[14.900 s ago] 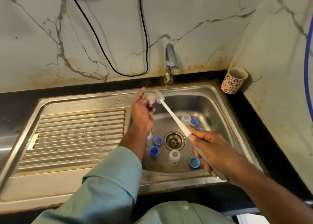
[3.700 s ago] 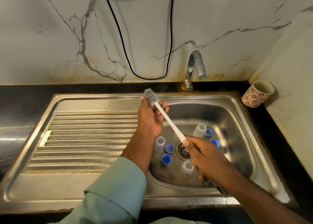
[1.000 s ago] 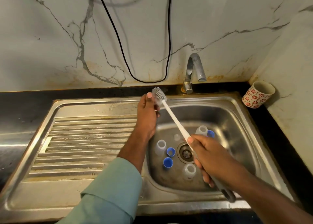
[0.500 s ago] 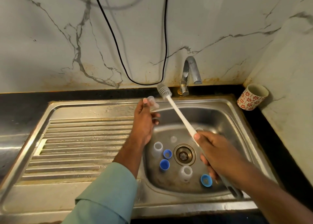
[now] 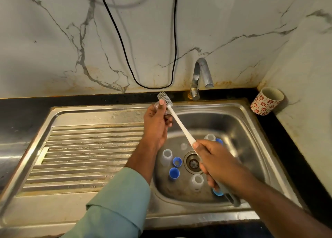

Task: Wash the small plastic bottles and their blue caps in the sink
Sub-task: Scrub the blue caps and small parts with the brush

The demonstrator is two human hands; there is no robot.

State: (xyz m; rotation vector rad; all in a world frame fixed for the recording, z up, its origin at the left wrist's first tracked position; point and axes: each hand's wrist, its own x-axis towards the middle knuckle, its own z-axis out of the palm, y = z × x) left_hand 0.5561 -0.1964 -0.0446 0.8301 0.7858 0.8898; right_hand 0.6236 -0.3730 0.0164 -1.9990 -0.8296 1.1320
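My left hand [image 5: 156,124] holds a small clear plastic bottle [image 5: 156,106] up over the left rim of the sink basin [image 5: 251,148]. My right hand [image 5: 218,163] grips the handle of a long white bottle brush [image 5: 177,121], and its grey bristle head lies against the bottle at my fingertips. On the basin floor stand three clear bottles, one at left [image 5: 166,157], one at front [image 5: 196,182] and one at back [image 5: 209,137]. Blue caps [image 5: 173,174] lie around the drain [image 5: 193,163], with another cap [image 5: 177,161] beside the left bottle. My right hand hides part of the basin.
A ribbed steel drainboard [image 5: 86,157] stretches left of the basin. The tap [image 5: 200,77] stands at the back, with no water running. A red-flowered cup [image 5: 266,103] sits on the black counter at the right corner. A black cable [image 5: 125,49] hangs on the marble wall.
The brush head has come back down against the bottle in my left hand. The camera has shifted slightly; both hands stay over the sink.
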